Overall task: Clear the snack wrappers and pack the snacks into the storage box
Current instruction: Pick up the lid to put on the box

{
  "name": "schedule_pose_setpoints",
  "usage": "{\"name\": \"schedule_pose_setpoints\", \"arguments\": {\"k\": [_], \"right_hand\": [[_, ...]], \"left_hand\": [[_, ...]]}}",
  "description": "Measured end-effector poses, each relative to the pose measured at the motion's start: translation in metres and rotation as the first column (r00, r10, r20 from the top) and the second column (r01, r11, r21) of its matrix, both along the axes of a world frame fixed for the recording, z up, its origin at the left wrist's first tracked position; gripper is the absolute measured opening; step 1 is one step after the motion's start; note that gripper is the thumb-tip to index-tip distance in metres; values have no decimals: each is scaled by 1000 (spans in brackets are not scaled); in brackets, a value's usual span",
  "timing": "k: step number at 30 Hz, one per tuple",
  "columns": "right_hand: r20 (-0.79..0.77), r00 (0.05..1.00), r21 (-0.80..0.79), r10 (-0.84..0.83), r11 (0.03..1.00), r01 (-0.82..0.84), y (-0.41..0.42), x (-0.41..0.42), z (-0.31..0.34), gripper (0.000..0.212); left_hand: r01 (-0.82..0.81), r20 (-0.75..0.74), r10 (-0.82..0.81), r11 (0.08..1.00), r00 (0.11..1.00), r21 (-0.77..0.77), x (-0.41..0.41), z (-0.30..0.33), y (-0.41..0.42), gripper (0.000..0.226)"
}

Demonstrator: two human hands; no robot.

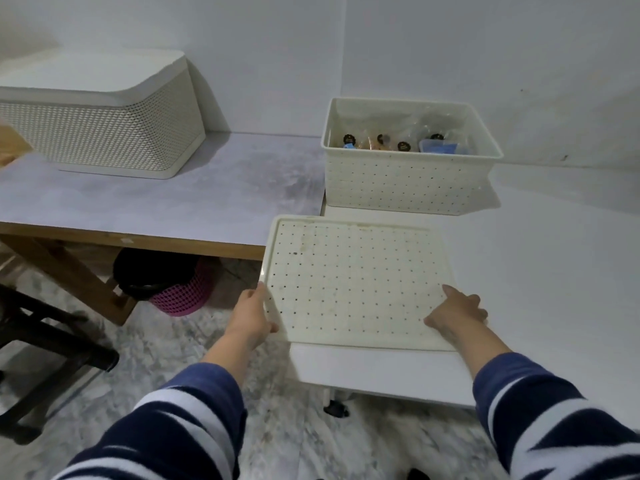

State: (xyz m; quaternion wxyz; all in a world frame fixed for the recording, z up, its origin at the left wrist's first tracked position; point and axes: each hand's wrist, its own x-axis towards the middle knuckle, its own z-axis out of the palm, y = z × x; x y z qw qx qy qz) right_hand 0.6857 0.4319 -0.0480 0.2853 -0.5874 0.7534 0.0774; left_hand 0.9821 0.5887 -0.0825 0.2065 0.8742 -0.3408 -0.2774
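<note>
A lidded cream storage basket (104, 116) with a woven-pattern wall sits at far left on a grey tabletop (173, 195) with a wooden edge, against the wall. Below that tabletop, on the marbled floor (166, 344), stands a pink mesh bin (183, 296) lined with a black bag, and a dark stool frame (45, 341) shows at the left edge.

Toward the centre, a person in navy-and-white striped sleeves holds a perforated cream lid (356, 285), which lies flat on the near left corner of a white tabletop (554, 271), its left side overhanging the edge. The left hand (251, 315) grips the lid's left rim near its front corner, fingers curled round the edge. The right hand (457, 313) rests on the lid's front right corner, its fingers laid over the top surface and bent at the rim; whether it grips the edge cannot be told from this angle.

Just beyond the lid, further back on the white tabletop, stands the open storage box (408, 181), cream with small holes in its wall. Inside it lie packed snacks (391, 142): clear wrapped packets with round dark labels, and blue packets toward the right. The box is well apart from both hands, with the lid between them.
</note>
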Motion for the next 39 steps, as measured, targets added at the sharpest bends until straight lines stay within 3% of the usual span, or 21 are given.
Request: {"name": "schedule_pose_setpoints", "arguments": {"k": [6, 10, 13, 20, 28, 39], "right_hand": [[148, 989, -89, -9, 996, 23, 13, 6, 17, 89], [257, 965, -259, 55, 966, 14, 5, 9, 55, 89], [337, 934, -377, 122, 926, 15, -5, 7, 89, 86], [391, 905, -541, 169, 838, 77, -66, 5, 158, 73], [373, 917, -534, 144, 841, 85, -195, 7, 194, 66], [245, 960, -381, 133, 924, -31, -320, 16, 143, 65]], "left_hand": [[-53, 42, 56, 996, 998, -77, 14, 13, 19, 56], [36, 139, -17, 990, 990, -138, 18, 59, 10, 88], [73, 185, -38, 980, 982, -187, 24, 95, -11, 98], [177, 212, -117, 939, 970, -293, 25, 175, -88, 80], [235, 238, -176, 940, 955, -249, 31, 220, -222, 70], [214, 133, -204, 975, 970, -65, 32, 180, -337, 63]]}}
